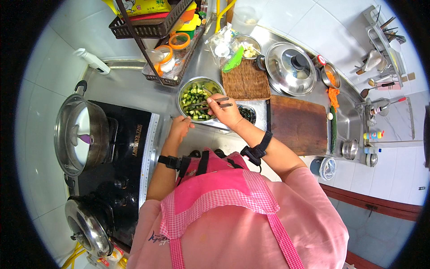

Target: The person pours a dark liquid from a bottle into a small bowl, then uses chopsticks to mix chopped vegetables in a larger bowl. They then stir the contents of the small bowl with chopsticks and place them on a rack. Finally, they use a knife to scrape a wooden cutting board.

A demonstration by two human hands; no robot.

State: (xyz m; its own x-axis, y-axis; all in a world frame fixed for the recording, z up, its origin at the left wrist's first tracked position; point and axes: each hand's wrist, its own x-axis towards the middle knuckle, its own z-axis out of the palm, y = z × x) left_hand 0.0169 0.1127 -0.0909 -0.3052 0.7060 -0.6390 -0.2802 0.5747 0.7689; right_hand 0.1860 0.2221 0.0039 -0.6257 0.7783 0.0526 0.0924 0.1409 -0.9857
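My right hand (225, 112) holds a pair of dark chopsticks (221, 100) over a steel mixing bowl (220, 86). The chopsticks' tips reach into the diced cucumber (196, 97) that covers the bowl's bottom. At the bowl's near left rim is my left hand (181, 129), its fingers closed on the edge with the thumb below. To the right, partly covered by my right hand and wrist, an oval dish of dark chopped food (247, 113) sits at the counter's edge.
A woven mat (245, 80), a lidded pan (291, 69) and a wooden cutting board (297, 124) lie to the right. A whole cucumber (333, 131) rests by the sink (349, 117). Leftward, a large pot (75, 134) stands on the black stove (126, 148). A rack (147, 28) rises behind.
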